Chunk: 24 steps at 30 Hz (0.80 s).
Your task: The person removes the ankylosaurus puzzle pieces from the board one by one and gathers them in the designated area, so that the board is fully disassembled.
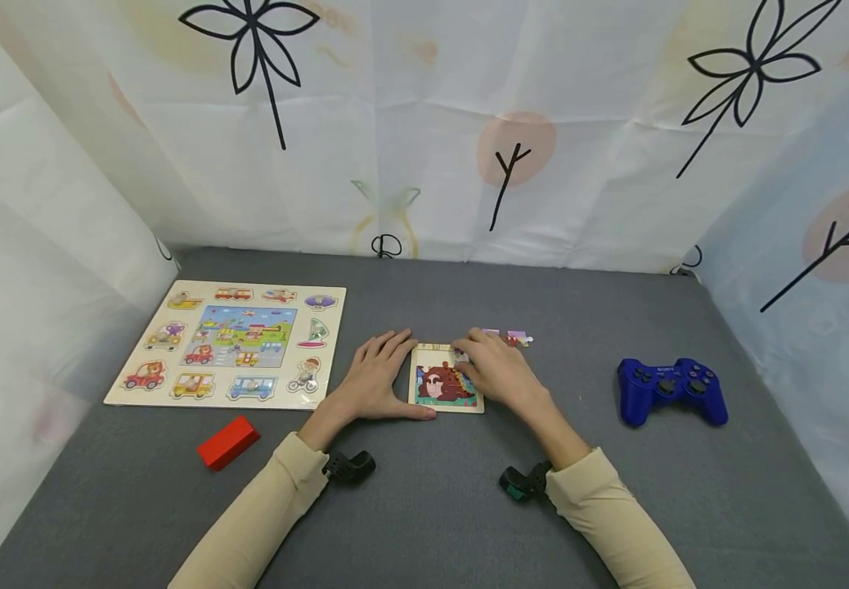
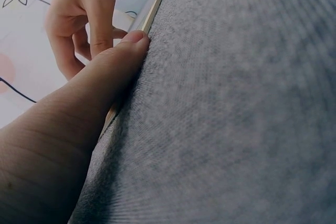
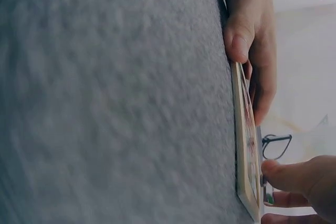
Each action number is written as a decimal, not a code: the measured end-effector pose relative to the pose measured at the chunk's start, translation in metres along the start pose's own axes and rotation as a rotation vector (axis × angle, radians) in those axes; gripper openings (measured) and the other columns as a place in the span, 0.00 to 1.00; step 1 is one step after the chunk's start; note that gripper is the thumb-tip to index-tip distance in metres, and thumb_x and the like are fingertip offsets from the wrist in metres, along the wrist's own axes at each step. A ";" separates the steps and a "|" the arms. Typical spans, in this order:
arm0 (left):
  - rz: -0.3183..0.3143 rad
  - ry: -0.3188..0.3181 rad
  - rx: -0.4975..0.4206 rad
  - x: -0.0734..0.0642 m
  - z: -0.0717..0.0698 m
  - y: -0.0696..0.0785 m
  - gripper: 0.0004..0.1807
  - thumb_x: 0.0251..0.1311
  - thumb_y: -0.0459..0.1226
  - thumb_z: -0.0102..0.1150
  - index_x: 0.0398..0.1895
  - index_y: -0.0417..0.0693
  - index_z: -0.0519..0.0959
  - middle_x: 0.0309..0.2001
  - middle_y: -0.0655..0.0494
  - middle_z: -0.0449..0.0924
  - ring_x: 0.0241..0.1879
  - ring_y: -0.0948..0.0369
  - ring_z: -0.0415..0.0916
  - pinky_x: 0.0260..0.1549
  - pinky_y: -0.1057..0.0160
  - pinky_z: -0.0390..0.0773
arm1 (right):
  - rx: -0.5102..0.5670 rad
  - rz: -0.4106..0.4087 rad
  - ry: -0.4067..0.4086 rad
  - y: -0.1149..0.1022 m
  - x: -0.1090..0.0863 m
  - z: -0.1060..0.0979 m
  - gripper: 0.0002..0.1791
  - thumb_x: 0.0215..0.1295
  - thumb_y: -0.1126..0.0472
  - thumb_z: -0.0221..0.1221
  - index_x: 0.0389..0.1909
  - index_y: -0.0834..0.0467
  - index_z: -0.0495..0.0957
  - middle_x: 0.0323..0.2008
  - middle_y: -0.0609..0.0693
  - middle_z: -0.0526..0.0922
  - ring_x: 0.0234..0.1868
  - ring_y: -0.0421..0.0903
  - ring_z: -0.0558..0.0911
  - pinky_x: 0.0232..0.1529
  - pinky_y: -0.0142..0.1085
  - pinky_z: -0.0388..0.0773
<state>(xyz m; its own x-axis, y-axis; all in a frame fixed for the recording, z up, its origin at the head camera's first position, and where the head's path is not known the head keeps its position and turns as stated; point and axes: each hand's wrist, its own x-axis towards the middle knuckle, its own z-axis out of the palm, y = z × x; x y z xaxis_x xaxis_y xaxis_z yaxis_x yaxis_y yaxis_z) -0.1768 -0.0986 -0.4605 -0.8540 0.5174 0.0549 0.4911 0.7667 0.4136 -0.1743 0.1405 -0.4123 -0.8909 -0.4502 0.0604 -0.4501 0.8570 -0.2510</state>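
A small wooden jigsaw board (image 1: 446, 406) with a red-brown picture lies flat on the grey table. My left hand (image 1: 376, 380) steadies it from the left, fingers extended by its far left corner and thumb along the near edge. Over the board's upper right part, my right hand (image 1: 498, 368) pinches a small puzzle piece (image 1: 461, 357), mostly hidden by the fingers. In the right wrist view, the right thumb (image 3: 283, 176) is against that piece at the board's surface. Two loose puzzle pieces (image 1: 518, 338) lie just beyond the right hand, partly covered by it.
A large vehicle puzzle board (image 1: 196, 396) lies at the back left. Nearer, a red block (image 1: 228, 442) sits left of my left forearm. A blue game controller (image 1: 671, 391) is on the right. Printed cloth walls (image 1: 424, 204) border the table (image 1: 424, 523).
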 end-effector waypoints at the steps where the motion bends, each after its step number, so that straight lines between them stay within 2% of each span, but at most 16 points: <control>1: 0.002 0.000 0.000 0.000 0.000 0.000 0.65 0.42 0.71 0.70 0.80 0.48 0.59 0.82 0.47 0.53 0.81 0.43 0.49 0.77 0.35 0.51 | 0.004 0.004 0.002 0.001 0.000 -0.001 0.17 0.73 0.58 0.62 0.59 0.56 0.82 0.52 0.55 0.83 0.47 0.53 0.82 0.44 0.47 0.83; 6: 0.004 0.001 0.004 -0.001 -0.001 0.001 0.65 0.42 0.70 0.70 0.80 0.48 0.59 0.82 0.47 0.53 0.81 0.43 0.49 0.77 0.35 0.51 | 0.014 0.020 0.017 0.011 -0.003 -0.008 0.17 0.73 0.59 0.62 0.59 0.56 0.82 0.52 0.56 0.82 0.48 0.54 0.82 0.47 0.49 0.82; 11: 0.001 -0.002 -0.007 -0.001 -0.001 0.000 0.65 0.41 0.71 0.70 0.80 0.48 0.59 0.82 0.47 0.53 0.81 0.43 0.48 0.77 0.35 0.50 | 0.019 0.060 0.022 0.025 -0.008 -0.018 0.17 0.73 0.60 0.61 0.60 0.57 0.82 0.53 0.57 0.82 0.50 0.56 0.82 0.41 0.50 0.82; 24: 0.009 0.004 -0.010 -0.001 0.000 0.000 0.65 0.41 0.70 0.70 0.80 0.48 0.59 0.82 0.47 0.53 0.81 0.43 0.49 0.77 0.35 0.50 | 0.005 0.154 0.011 0.080 -0.027 -0.038 0.19 0.74 0.62 0.59 0.63 0.63 0.79 0.57 0.64 0.80 0.54 0.63 0.82 0.47 0.58 0.82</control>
<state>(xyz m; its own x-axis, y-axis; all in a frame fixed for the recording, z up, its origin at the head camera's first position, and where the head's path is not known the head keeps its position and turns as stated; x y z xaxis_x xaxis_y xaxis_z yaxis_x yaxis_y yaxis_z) -0.1763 -0.0990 -0.4602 -0.8502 0.5228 0.0619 0.4969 0.7583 0.4220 -0.1888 0.2308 -0.3968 -0.9499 -0.3108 0.0318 -0.3080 0.9144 -0.2628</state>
